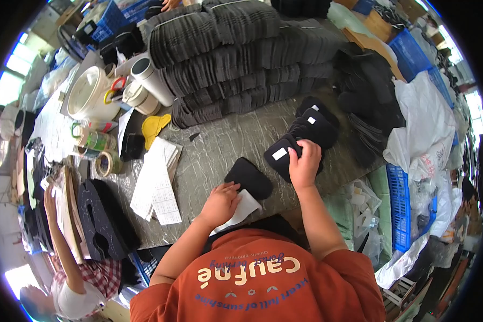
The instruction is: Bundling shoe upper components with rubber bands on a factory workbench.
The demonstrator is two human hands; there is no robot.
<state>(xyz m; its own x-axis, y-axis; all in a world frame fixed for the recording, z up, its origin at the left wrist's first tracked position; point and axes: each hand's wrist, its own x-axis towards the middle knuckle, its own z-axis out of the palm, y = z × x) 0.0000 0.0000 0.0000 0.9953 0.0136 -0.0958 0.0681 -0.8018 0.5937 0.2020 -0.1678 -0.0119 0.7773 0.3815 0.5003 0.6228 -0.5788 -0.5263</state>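
My right hand [306, 161] grips the edge of a black fabric piece [276, 153] with rounded corners and a small white label on it. This piece overlaps a row of similar black labelled pieces [314, 123] running away to the far right. Nearer and to the left, a plain black fabric piece [249, 178] lies flat on the table. At its left edge my left hand [221, 203] has its fingers curled over a white paper strip [244, 208]. Part of that strip is hidden under the hand and wrist.
Tall stacks of black fabric pieces [241, 59] fill the back of the table [204, 145]. White printed sheets [158, 182], a tape roll [108, 163], scissors [114, 91] and a white bucket [94, 94] are at left. A blue crate [399, 206] stands right. Another person [72, 273] works at far left.
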